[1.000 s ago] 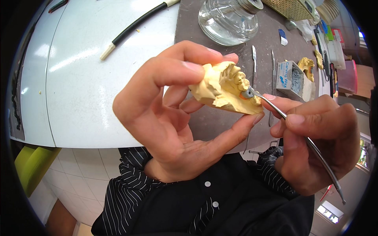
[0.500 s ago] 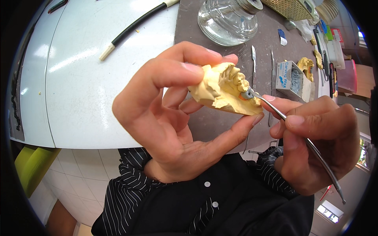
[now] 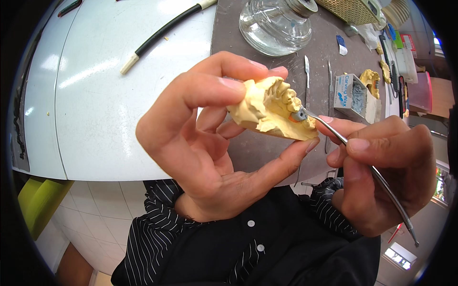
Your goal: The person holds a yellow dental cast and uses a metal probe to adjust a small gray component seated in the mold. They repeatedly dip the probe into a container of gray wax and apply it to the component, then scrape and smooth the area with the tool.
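My left hand (image 3: 195, 124) grips a yellow plaster dental model (image 3: 267, 107) between thumb and fingers, its row of teeth turned toward my right. Among those teeth sits a grey wax tooth (image 3: 299, 115), with a bit of orange beside it. Held like a pen in my right hand (image 3: 386, 167) is a slim metal wax carver (image 3: 381, 178). The carver's upper tip touches or nearly touches the grey wax; its other end points down past my palm.
A glass spirit burner (image 3: 275, 28) stands on the brown mat (image 3: 229, 28). Beyond my hands lie a carving knife (image 3: 307, 78), another thin tool (image 3: 330, 83), an open box of grey wax pieces (image 3: 350, 95) and another yellow model (image 3: 370, 81). A black tube (image 3: 167, 31) rests on the white table.
Hardly anything differs. Both hands keep their places, and the carver's tip stays at the grey wax tooth.
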The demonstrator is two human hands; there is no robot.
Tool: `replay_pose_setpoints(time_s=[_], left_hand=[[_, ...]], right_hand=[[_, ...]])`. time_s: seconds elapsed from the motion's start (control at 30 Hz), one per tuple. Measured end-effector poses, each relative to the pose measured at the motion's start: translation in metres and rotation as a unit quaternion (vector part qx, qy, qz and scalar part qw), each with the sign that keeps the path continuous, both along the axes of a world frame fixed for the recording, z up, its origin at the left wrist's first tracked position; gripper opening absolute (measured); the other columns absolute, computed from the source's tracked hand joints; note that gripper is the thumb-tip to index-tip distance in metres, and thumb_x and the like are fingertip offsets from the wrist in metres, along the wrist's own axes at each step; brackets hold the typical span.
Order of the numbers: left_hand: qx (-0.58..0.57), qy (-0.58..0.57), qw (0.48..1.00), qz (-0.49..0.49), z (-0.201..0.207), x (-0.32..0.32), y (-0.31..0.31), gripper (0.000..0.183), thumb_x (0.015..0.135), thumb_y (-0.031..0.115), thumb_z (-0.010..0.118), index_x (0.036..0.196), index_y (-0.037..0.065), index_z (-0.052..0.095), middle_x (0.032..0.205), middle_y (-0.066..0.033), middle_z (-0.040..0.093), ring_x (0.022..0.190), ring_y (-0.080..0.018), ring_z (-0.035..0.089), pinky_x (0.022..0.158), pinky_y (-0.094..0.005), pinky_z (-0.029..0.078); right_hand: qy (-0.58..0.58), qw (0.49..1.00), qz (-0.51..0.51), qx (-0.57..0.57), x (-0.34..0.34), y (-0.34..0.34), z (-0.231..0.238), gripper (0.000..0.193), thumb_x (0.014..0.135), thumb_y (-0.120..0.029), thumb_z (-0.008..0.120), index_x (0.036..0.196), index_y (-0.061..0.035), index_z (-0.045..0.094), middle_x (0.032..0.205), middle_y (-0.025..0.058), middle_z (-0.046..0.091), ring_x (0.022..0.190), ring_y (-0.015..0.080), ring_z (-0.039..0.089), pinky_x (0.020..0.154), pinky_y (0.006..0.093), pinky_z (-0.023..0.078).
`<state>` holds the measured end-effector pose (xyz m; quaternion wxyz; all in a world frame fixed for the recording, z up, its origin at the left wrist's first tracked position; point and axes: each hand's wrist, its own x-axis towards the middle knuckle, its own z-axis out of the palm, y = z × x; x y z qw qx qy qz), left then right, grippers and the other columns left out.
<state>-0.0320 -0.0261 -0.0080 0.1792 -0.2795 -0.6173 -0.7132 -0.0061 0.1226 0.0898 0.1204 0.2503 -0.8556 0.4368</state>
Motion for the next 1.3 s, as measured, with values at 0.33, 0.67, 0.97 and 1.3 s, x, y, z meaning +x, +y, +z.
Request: replay_pose_setpoints(time_s=[0.33,0.67,0.97,1.3], left_hand=[[-0.005,-0.008,1.000,0.006,0.0012,0.0006,0.0020,0.094,0.052,0.002,0.082,0.122,0.013,0.019,0.112,-0.0200,0.040,0.105,-0.0253,0.048,0.089,-0.0496,0.048],[-0.001,-0.010,1.000,0.004,0.0024,0.0013,0.0023,0.094,0.053,0.002,0.081,0.122,0.013,0.018,0.112,-0.0196,0.039,0.106,-0.0250,0.047,0.089,-0.0501,0.048],[-0.003,-0.022,1.000,0.015,0.0029,0.0026,0.0013,0.093,0.052,0.000,0.081,0.122,0.013,0.019,0.112,-0.0193,0.039,0.105,-0.0250,0.049,0.089,-0.0492,0.048],[-0.001,-0.025,1.000,0.015,0.0033,0.0031,0.0010,0.093,0.053,0.001,0.081,0.122,0.013,0.019,0.112,-0.0195,0.040,0.104,-0.0260,0.049,0.088,-0.0486,0.048]], right_hand=[[0.004,1.000,0.012,0.005,-0.0024,0.0025,-0.0001,0.009,0.074,0.006,0.049,0.083,0.0059,0.049,0.065,0.0124,0.052,0.054,0.0152,0.055,0.071,0.0420,0.055],[-0.023,1.000,0.002,0.016,-0.0003,0.0038,0.0053,0.009,0.075,0.006,0.049,0.085,0.0056,0.049,0.067,0.0118,0.051,0.054,0.0146,0.055,0.072,0.0423,0.054],[-0.023,0.999,0.006,0.021,0.0007,0.0021,0.0049,0.010,0.075,0.006,0.048,0.086,0.0051,0.048,0.067,0.0116,0.051,0.054,0.0143,0.054,0.072,0.0425,0.054],[0.002,1.000,0.008,0.000,-0.0004,0.0022,-0.0008,0.010,0.075,0.006,0.048,0.084,0.0049,0.048,0.067,0.0117,0.052,0.053,0.0140,0.054,0.069,0.0432,0.055]])
